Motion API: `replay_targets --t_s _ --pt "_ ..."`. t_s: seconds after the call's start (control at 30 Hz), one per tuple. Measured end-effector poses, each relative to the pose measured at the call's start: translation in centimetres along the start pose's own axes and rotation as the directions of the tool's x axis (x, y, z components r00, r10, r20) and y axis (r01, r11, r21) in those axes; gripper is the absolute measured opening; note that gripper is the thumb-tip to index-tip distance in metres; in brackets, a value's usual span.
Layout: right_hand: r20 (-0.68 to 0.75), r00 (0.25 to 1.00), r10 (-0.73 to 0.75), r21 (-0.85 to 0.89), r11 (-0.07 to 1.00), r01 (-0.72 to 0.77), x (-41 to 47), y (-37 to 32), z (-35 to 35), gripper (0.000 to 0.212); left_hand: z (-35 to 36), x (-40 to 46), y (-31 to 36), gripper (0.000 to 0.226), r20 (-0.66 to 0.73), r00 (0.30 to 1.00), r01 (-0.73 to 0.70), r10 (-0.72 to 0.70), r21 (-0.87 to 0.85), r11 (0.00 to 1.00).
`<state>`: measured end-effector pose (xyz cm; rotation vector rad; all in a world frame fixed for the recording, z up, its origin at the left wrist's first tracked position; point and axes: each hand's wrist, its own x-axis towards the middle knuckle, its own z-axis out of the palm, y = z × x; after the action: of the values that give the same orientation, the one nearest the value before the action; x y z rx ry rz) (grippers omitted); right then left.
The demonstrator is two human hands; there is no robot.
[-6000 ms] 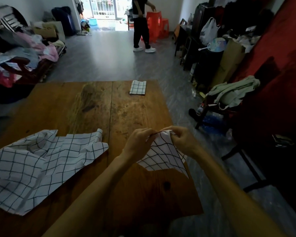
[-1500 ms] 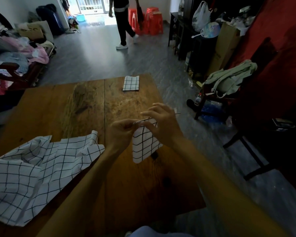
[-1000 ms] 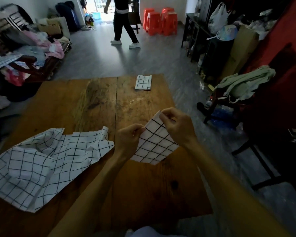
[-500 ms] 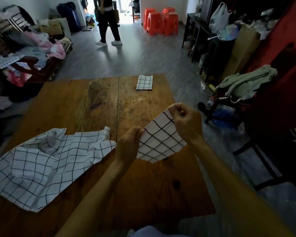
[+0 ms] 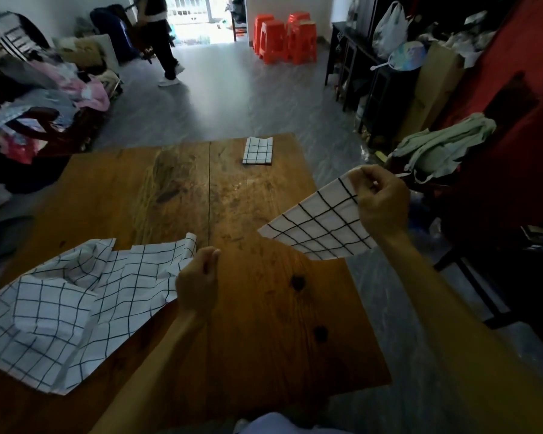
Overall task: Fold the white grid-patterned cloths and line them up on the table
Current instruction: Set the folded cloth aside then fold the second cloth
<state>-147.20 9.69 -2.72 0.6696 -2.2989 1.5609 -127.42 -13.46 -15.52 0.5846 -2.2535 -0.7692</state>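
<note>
A heap of clothes in pink and grey covers the furniture along the far left wall. On the near left of the wooden worktop lies a crumpled pile of grid cloths — white with dark lines, unfolded, its edges rumpled and one corner turned up beside the centre seam of the boards. Just right of that pile hovers the left hand, fingers curled in a loose fist with thumb against forefinger; it grips nothing that can be seen, and sits right next to the pile's right edge. Beyond it, a person in dark trousers stands on the grey floor near the bright doorway. At the far edge of the worktop, right of the seam, a folded grid cloth lies flat as a small neat rectangle. Further back stand stacked orange stools. Over the worktop's right edge the right hand pinches the upper corner of a partly folded grid cloth — lifted clear, hanging slantwise with its lower left point over the boards. On the far right a pale green garment is draped over dark furniture.
</note>
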Motion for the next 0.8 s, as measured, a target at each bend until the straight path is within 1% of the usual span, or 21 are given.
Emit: replay_targets --t_s 0.03,0.1,0.17,0.2,0.27,0.3,0.37,0.43,0.5,0.57,0.6,0.67,0.73,0.8 --pt "0.028 0.999 -0.015 -0.019 1.0 0.016 -0.3 0.0 0.5 0.014 0.4 0.8 1.4 0.008 -0.013 0.999 -0.04 0.04 -0.025 0.999" --pt "0.08 0.995 -0.063 -0.054 0.996 0.067 -1.4 0.0 1.7 0.012 1.3 2.6 5.0 0.021 -0.013 0.986 -0.168 0.168 -0.065 0.984" --pt "0.144 0.984 -0.106 -0.066 0.991 0.116 -2.7 0.0 2.8 0.009 2.4 4.0 8.5 0.035 0.06 0.959 -0.272 0.277 -0.076 0.959" --pt "0.18 0.976 -0.123 -0.071 0.988 0.138 -3.4 0.0 3.3 0.009 2.8 4.5 10.0 0.041 0.101 0.948 -0.295 0.302 -0.077 0.952" --pt "0.236 0.962 -0.135 -0.057 0.987 0.152 -4.4 0.0 4.1 0.01 3.4 5.1 11.7 0.042 0.141 0.934 -0.321 0.328 -0.075 0.944" --pt "0.247 0.961 -0.122 -0.037 0.99 0.135 -4.7 0.0 4.3 0.011 3.6 5.2 12.0 0.037 0.146 0.929 -0.33 0.339 -0.081 0.941" --pt "0.241 0.965 -0.099 -0.005 0.995 0.104 -4.9 0.0 4.5 0.011 3.8 4.9 11.6 0.018 0.144 0.926 -0.336 0.349 -0.108 0.936" --pt "0.229 0.967 -0.108 0.003 0.994 0.11 -5.1 -0.1 4.4 0.01 3.9 4.3 10.6 0.007 0.15 0.94 -0.289 0.306 -0.122 0.95" --pt "0.173 0.98 -0.104 0.011 0.995 0.104 -5.2 -0.3 4.2 0.011 3.8 3.8 9.3 0.006 0.159 0.959 -0.219 0.236 -0.115 0.969" --pt "0.088 0.993 -0.078 0.028 0.997 0.076 -5.1 -0.3 3.7 0.01 3.6 3.2 7.4 0.004 0.186 0.959 -0.192 0.213 -0.121 0.974" --pt "0.067 0.994 -0.08 0.025 0.997 0.079 -4.9 -0.3 3.4 0.01 3.4 2.8 6.4 0.004 0.207 0.958 -0.18 0.2 -0.11 0.977" --pt "0.07 0.992 -0.101 0.003 0.995 0.101 -4.5 -0.2 2.9 0.01 2.9 2.4 5.0 0.005 0.231 0.959 -0.155 0.165 -0.063 0.986" --pt "0.095 0.986 -0.135 -0.017 0.99 0.137 -4.3 -0.2 2.8 0.01 2.7 2.7 4.9 0.009 0.201 0.968 -0.137 0.149 -0.072 0.988" --pt "0.156 0.971 -0.178 -0.039 0.982 0.186 -4.5 -0.4 3.4 0.011 2.4 3.5 6.8 0.023 0.18 0.96 -0.2 0.212 -0.083 0.976"
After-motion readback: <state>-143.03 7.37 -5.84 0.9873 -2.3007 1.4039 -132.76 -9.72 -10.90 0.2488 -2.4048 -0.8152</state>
